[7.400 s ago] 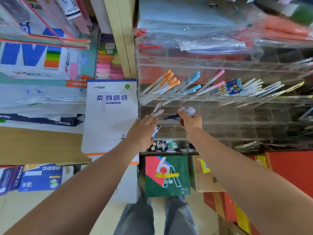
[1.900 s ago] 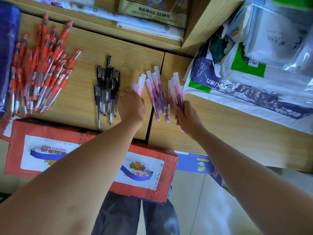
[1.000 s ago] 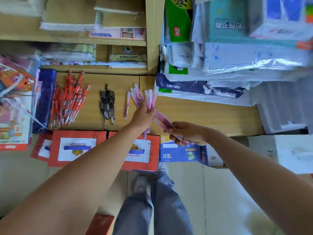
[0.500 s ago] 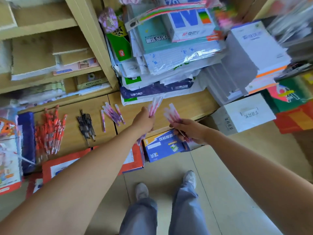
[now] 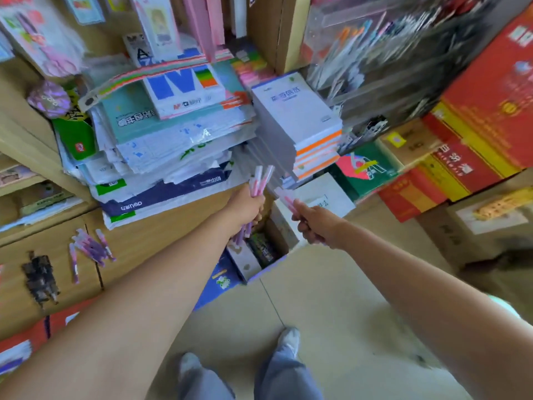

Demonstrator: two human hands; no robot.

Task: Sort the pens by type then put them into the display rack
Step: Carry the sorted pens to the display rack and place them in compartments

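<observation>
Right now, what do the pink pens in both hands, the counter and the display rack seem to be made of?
The pink pens look like plastic: translucent pink barrels with whitish caps and a slight gloss. The counter is wood or wood-look laminate, matte tan; I cannot tell which. The display rack is probably clear acrylic, since pens show through its walls, though motion blur leaves that open.

We lift both hands off the wooden shelf (image 5: 161,232) now. Our left hand (image 5: 246,207) grips a bunch of pink pens (image 5: 261,179), and our right hand (image 5: 315,225) grips a second bunch (image 5: 285,197), maybe three, but it is blurry. Fewer leftover pens (image 5: 89,249) lie on the shelf than before. We turn right, so the black pens (image 5: 40,280) slide to the left edge. The display rack (image 5: 360,44) comes back into view up high.
</observation>
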